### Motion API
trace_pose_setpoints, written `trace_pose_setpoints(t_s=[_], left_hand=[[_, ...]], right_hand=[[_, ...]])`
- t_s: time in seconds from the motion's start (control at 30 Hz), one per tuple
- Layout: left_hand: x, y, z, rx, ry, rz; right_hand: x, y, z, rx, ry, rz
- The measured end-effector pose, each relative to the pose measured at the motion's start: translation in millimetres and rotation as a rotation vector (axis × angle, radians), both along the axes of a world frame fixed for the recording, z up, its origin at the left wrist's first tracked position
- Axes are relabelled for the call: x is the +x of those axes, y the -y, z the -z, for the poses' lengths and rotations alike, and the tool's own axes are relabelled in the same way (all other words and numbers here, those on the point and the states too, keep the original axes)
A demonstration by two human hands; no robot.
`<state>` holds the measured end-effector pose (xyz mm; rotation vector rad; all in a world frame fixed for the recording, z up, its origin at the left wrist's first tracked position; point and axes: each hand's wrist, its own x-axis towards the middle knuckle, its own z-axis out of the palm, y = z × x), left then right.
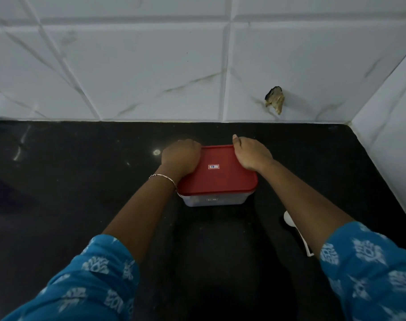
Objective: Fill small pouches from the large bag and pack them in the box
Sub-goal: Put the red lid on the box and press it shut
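Note:
A clear plastic box (214,200) with a red lid (220,179) stands on the black counter (81,181), near the back wall. A small white sticker sits on the middle of the lid. My left hand (180,158) is curled over the lid's far left corner. My right hand (252,154) lies over the far right corner, thumb pointing up past the edge. Both hands grip the box at its far edge. What is inside the box is hidden by the lid. No pouches or large bag are in view.
A white spoon (296,230) lies on the counter to the right, partly under my right forearm. White tiled walls (151,66) close off the back and right side; a broken hole (275,99) shows in the back wall.

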<state>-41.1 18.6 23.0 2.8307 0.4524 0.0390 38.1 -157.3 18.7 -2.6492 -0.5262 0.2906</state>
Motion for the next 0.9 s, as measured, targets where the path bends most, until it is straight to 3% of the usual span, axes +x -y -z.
trace_pose_setpoints(t_s=[0.4, 0.53, 0.73, 0.9], left_hand=[[2.5, 1.0, 9.6, 0.105, 0.105, -0.031], [-5.7, 8.2, -0.5, 0.205, 0.109, -0.056], [-35.0, 37.3, -20.5, 0.194, 0.522, 0.168], [-81.9, 86.8, -7.3, 0.115, 0.615, 0.312]], right_hand=[[-11.1, -3.5, 3.4, 0.002, 0.146, 0.183], [-20.5, 10.1, -0.2, 0.256, 0.021, 0.288], [-56.1, 75.8, 6.4, 0.414, 0.042, 0.354], [-98.8, 150.0, 21.7, 0.439, 0.042, 0.458]])
